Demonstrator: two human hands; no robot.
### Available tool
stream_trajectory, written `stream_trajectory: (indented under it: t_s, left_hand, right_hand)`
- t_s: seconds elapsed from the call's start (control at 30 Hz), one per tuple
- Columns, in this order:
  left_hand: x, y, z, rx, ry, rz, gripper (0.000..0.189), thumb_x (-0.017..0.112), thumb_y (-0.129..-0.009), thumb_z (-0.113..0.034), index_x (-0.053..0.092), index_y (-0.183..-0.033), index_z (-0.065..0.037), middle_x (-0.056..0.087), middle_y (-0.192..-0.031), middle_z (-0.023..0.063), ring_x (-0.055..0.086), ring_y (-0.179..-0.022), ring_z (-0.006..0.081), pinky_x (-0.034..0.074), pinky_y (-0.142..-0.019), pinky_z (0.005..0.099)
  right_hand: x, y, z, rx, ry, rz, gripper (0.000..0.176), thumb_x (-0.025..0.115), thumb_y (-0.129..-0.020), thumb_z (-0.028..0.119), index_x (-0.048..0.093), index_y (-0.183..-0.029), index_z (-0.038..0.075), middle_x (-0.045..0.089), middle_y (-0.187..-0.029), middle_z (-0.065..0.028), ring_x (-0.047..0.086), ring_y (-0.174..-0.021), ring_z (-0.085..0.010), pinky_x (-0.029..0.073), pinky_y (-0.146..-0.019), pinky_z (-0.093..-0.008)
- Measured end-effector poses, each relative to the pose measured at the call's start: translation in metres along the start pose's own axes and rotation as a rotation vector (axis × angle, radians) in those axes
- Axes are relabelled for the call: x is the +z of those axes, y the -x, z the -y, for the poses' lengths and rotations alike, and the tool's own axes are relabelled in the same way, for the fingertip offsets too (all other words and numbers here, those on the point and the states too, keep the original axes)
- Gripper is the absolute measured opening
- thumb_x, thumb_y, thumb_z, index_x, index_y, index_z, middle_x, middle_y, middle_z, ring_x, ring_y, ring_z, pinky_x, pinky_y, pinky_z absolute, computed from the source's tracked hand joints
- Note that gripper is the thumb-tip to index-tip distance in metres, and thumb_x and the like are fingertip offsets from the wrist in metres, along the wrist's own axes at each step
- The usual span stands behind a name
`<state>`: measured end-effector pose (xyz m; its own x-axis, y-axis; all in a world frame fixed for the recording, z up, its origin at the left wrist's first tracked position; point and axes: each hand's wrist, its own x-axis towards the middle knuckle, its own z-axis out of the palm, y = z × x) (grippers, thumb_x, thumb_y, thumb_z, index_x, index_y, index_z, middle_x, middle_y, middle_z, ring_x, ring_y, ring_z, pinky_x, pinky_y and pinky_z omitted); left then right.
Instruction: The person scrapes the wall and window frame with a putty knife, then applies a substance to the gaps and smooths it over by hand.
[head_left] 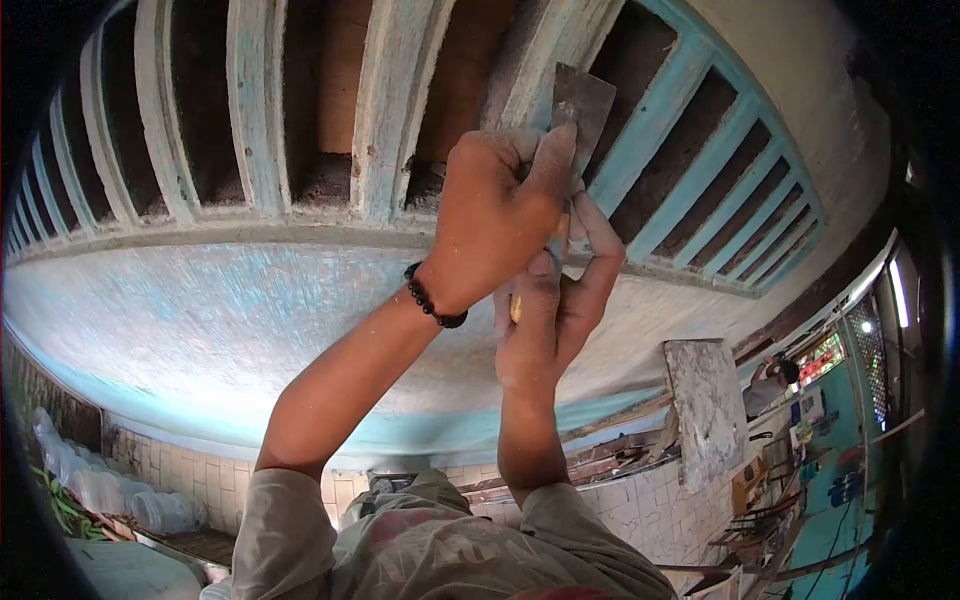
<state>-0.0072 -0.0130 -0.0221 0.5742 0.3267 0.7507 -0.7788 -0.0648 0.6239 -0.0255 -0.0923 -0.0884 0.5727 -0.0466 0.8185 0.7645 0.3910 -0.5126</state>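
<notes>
A putty knife with a wide, dusty metal blade (590, 105) is up against a vertical slat (540, 85) of the vent-like grille in the wall. My left hand (500, 205), with a black beaded bracelet on its wrist, has its thumb and fingers closed on the blade's lower part. Just below, my right hand (555, 315) is wrapped around the handle, of which a small yellowish bit (516, 307) shows. Pale dust coats the fingers of both hands. Part of the handle is hidden behind the fingers.
Slats with worn blue paint (258, 110) run along the wall, with dark gaps between them. Below spreads a scraped white-and-blue wall (200, 310). A stained board (706, 410) leans at right; another person (768, 385) is farther back. Clear plastic containers (110, 485) stand lower left.
</notes>
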Motion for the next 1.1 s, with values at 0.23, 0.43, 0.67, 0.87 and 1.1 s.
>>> stream_trajectory:
  t_s: [0.23, 0.43, 0.67, 0.87, 1.1]
  left_hand:
    - [0.000, -0.008, -0.004, -0.010, 0.003, 0.039, 0.047, 0.059, -0.099, -0.023, 0.061, -0.060, 0.003, 0.056, -0.048, 0.0038, 0.046, -0.047, 0.0058, 0.034, -0.044, 0.0294]
    - [-0.006, -0.004, -0.004, -0.004, -0.004, 0.069, 0.047, 0.058, -0.100, -0.024, 0.063, -0.062, 0.002, 0.058, -0.051, 0.0029, 0.048, -0.048, 0.0052, 0.035, -0.044, 0.0280]
    - [-0.010, -0.001, 0.001, 0.054, -0.117, 0.064, 0.046, 0.058, -0.102, -0.025, 0.059, -0.065, 0.001, 0.051, -0.053, -0.0016, 0.042, -0.051, 0.0050, 0.032, -0.045, 0.0300]
    - [-0.013, 0.048, 0.021, -0.226, -0.054, 0.118, 0.044, 0.055, -0.105, -0.019, 0.055, -0.065, 0.001, 0.048, -0.057, -0.0035, 0.037, -0.058, 0.0043, 0.030, -0.049, 0.0297]
    - [-0.003, 0.016, 0.002, -0.150, -0.016, 0.127, 0.044, 0.055, -0.105, -0.019, 0.055, -0.065, -0.002, 0.050, -0.056, -0.0042, 0.041, -0.055, 0.0022, 0.029, -0.046, 0.0267]
  right_hand:
    - [-0.013, -0.015, 0.007, -0.040, 0.146, 0.070, 0.045, 0.055, -0.103, 0.020, 0.045, -0.137, -0.008, 0.054, -0.124, -0.0159, 0.052, -0.108, -0.0130, 0.045, -0.089, -0.0276]
    - [-0.015, -0.010, -0.001, -0.115, 0.092, 0.079, 0.041, 0.052, -0.103, 0.013, 0.045, -0.140, -0.003, 0.060, -0.083, -0.0013, 0.036, -0.048, 0.0000, 0.024, -0.043, -0.0195]
    - [-0.017, -0.008, 0.011, -0.038, 0.146, 0.097, 0.042, 0.052, -0.104, 0.016, 0.045, -0.140, -0.005, 0.060, -0.095, -0.0068, 0.043, -0.057, -0.0020, 0.032, -0.047, -0.0196]
    - [-0.030, 0.050, -0.012, 0.125, 0.110, -0.012, 0.049, 0.055, -0.103, 0.023, 0.046, -0.139, -0.009, 0.059, -0.121, -0.0176, 0.058, -0.080, -0.0055, 0.046, -0.062, -0.0182]
    - [-0.029, 0.014, 0.006, 0.144, 0.093, 0.018, 0.044, 0.053, -0.104, 0.021, 0.049, -0.137, -0.007, 0.062, -0.114, -0.0137, 0.058, -0.077, -0.0075, 0.047, -0.064, -0.0220]
